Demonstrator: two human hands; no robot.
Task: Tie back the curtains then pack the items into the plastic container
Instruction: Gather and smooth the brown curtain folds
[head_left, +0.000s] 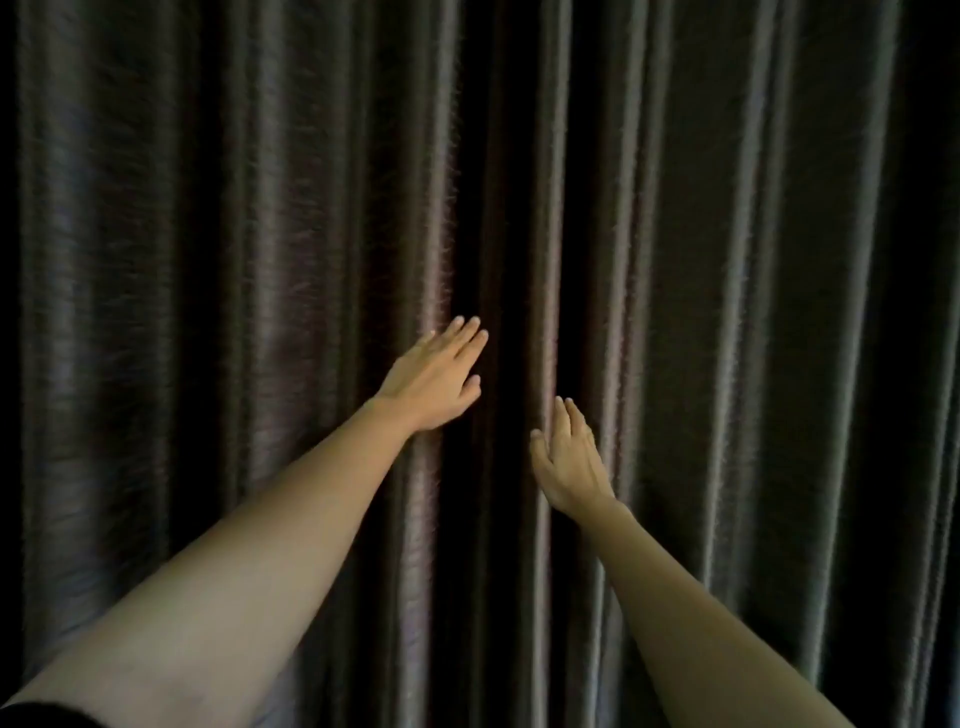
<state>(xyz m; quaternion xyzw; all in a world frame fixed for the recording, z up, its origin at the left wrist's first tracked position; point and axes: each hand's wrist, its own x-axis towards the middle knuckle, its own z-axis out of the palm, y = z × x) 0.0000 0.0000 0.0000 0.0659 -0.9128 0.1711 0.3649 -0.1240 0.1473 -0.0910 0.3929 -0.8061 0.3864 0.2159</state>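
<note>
With both the left hand (434, 382) and right hand (569, 457) flat, fingers straight, at frame centre, better part the dark curtains (260, 260) evenly outward.

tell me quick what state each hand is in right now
Left hand: open, fingers straight, holding nothing, at the curtains.
Right hand: open, fingers straight, holding nothing, at the curtains too.

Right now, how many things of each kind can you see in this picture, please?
Hands: 2, the left hand and the right hand, fingers straight.
Curtain: 1 dark pleated expanse; separate panels cannot be told apart.
Total: 3.
</note>
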